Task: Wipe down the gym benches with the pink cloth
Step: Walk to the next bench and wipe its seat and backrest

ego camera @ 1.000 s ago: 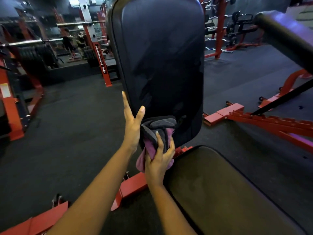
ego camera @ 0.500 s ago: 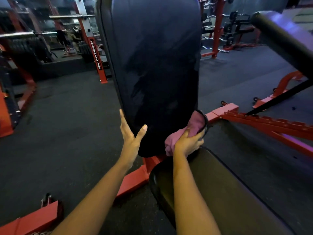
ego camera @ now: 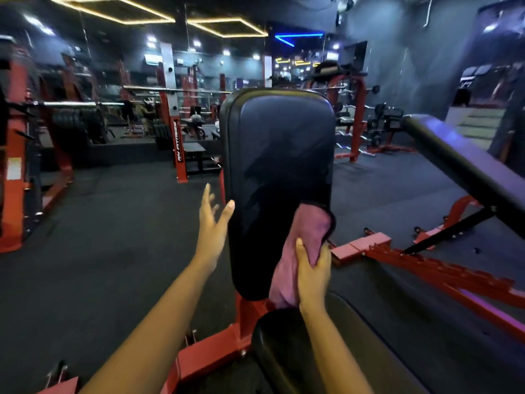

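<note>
A tall black padded backrest [ego camera: 277, 155] stands upright in the middle of the view, above the black seat pad [ego camera: 287, 345] of the same bench. My right hand [ego camera: 312, 273] grips the pink cloth [ego camera: 308, 236] and holds it against the backrest's lower right edge. The cloth's top end wraps round that edge. My left hand [ego camera: 211, 223] is open with straight fingers, its thumb touching the backrest's left edge.
A second black inclined bench pad [ego camera: 454, 157] on a red frame [ego camera: 426, 268] stands close on the right. Red base bars [ego camera: 210, 356] lie on the dark floor below. Red racks and barbells [ego camera: 68, 103] line the left and back, with people far behind.
My right hand has carried the cloth from the backrest's lower middle to its right edge and up along it. The view has tilted upward, and my left hand stays at the left edge.
</note>
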{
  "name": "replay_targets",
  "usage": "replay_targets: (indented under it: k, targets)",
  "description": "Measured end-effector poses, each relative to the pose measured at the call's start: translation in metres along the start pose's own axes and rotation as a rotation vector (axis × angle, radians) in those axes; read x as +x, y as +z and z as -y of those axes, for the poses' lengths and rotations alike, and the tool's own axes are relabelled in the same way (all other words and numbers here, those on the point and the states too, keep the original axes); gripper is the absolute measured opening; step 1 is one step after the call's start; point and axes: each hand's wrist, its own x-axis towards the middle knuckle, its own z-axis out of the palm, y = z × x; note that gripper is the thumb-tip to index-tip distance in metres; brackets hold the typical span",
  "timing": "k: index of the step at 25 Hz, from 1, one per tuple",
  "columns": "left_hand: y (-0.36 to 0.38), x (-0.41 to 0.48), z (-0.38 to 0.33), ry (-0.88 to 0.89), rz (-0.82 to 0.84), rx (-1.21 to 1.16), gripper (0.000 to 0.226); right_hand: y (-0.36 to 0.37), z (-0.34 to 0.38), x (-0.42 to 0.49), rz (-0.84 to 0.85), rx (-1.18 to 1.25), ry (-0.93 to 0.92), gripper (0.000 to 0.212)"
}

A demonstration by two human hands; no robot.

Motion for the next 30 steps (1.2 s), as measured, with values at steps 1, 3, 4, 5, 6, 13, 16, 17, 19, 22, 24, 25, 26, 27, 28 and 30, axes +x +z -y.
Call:
replay_targets:
  k: [1, 3, 4, 5, 6, 13, 16, 17, 19, 22, 24, 25, 26, 27, 28, 30]
  targets:
    - [0.003, 0.011, -0.013, 0.019, -0.009, -0.009, 0.065, 0.006, 0.019, 0.014, -0.059, 0.015, -0.096, 0.086]
    - [0.011, 0.032, -0.034, 0.075, -0.017, -0.035, 0.062, 0.015, 0.078, 0.039, -0.09, 0.006, -0.376, 0.077]
    - [0.014, 0.041, -0.041, 0.09, -0.02, -0.045, 0.062, 0.021, 0.113, 0.054, -0.065, 0.003, -0.435, 0.071]
    - [0.018, 0.048, -0.047, 0.098, -0.023, -0.05, 0.063, 0.026, 0.138, 0.067, -0.089, -0.036, -0.496, 0.065]
    - [0.022, 0.055, -0.054, 0.104, -0.023, -0.051, 0.063, 0.03, 0.163, 0.073, -0.088, -0.076, -0.602, 0.06]
    - [0.038, 0.071, -0.07, 0.042, -0.115, -0.072, 0.069, 0.102, 0.251, 0.112, 0.015, -0.695, -0.971, 0.05]
    - [0.045, 0.065, -0.071, 0.028, -0.17, 0.021, 0.063, 0.126, 0.259, 0.119, 0.056, -1.068, -1.049, 0.053]
    - [0.046, 0.065, -0.072, 0.023, -0.168, 0.008, 0.063, 0.127, 0.263, 0.121, 0.069, -1.098, -1.04, 0.054]
    - [0.044, 0.065, -0.071, 0.026, -0.159, -0.026, 0.061, 0.122, 0.267, 0.135, 0.073, -1.059, -0.976, 0.054]
    - [0.043, 0.061, -0.071, 0.027, -0.141, -0.036, 0.063, 0.099, 0.27, 0.167, 0.051, -0.992, -0.807, 0.054]
    - [0.044, 0.056, -0.073, 0.031, -0.115, -0.021, 0.067, 0.084, 0.268, 0.186, 0.043, -0.949, -0.753, 0.051]
    - [0.042, 0.055, -0.073, 0.031, -0.1, -0.011, 0.069, 0.078, 0.267, 0.195, 0.039, -0.929, -0.733, 0.05]
    - [0.04, 0.055, -0.074, 0.032, -0.078, -0.001, 0.073, 0.072, 0.266, 0.204, 0.032, -0.913, -0.707, 0.048]
    - [0.036, 0.054, -0.075, 0.034, -0.052, 0.005, 0.078, 0.066, 0.265, 0.21, 0.026, -0.895, -0.685, 0.048]
    - [0.031, 0.054, -0.076, 0.033, -0.022, 0.015, 0.083, 0.061, 0.264, 0.217, 0.025, -0.874, -0.659, 0.049]
    - [0.023, 0.053, -0.079, 0.036, 0.024, 0.076, 0.084, 0.053, 0.261, 0.227, 0.049, -0.837, -0.62, 0.05]
